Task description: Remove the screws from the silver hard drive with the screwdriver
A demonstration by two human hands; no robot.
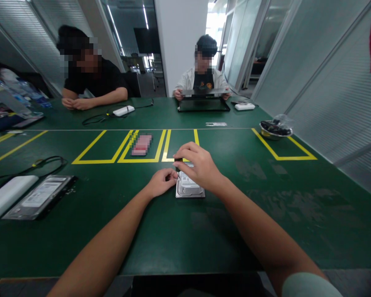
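Observation:
A silver hard drive (190,190) with a white label lies flat on the green table in front of me. My right hand (199,163) reaches over its upper part, thumb and fingers pinched round the black handle of a short screwdriver (178,164). The handle stands roughly upright above the drive's left edge; its tip is hidden. My left hand (163,181) rests against that same edge, thumb and forefinger curled together close below the handle. What lies between those fingertips, if anything, is too small to tell.
Left on the table are another hard drive (43,198), a white power bank (10,196) and a black cable (54,163). A pink blurred item (142,145) lies within yellow tape. A metal bowl (275,131) stands right. Two people sit opposite, one holding a dark panel (204,93).

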